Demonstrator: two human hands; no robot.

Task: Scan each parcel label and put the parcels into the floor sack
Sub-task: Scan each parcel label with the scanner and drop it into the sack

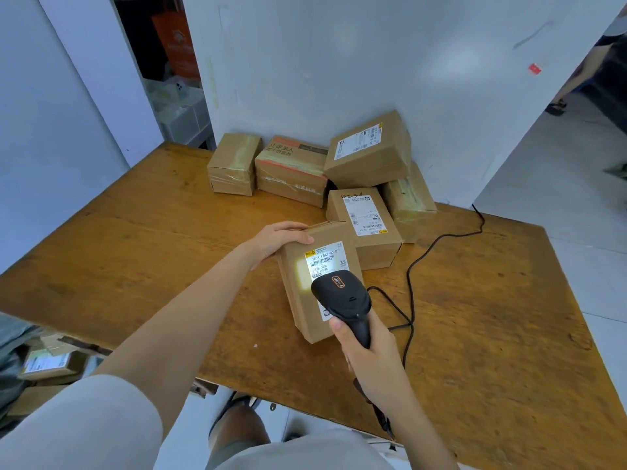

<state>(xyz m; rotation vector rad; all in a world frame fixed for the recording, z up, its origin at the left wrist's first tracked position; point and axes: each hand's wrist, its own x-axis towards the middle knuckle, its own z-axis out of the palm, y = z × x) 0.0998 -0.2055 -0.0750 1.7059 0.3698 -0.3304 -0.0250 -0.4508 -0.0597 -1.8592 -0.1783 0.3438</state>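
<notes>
A brown cardboard parcel [302, 300] lies on the wooden table [152, 239] with its white label [326, 261] facing up. My left hand [280, 237] grips the parcel's far left corner. My right hand [364, 351] holds a black barcode scanner [342, 296] just above the label's near end, and a bright patch of scanner light falls on the label's left side. Several more brown parcels [364, 218] are piled at the back of the table against the wall. The floor sack [13, 361] at the lower left holds a labelled parcel [51, 362].
The scanner's black cable [412, 266] snakes across the table to the right of the parcel and off the back edge. A white wall stands behind the pile. A person's leg [573, 83] is at the far right. My feet show below the table's near edge.
</notes>
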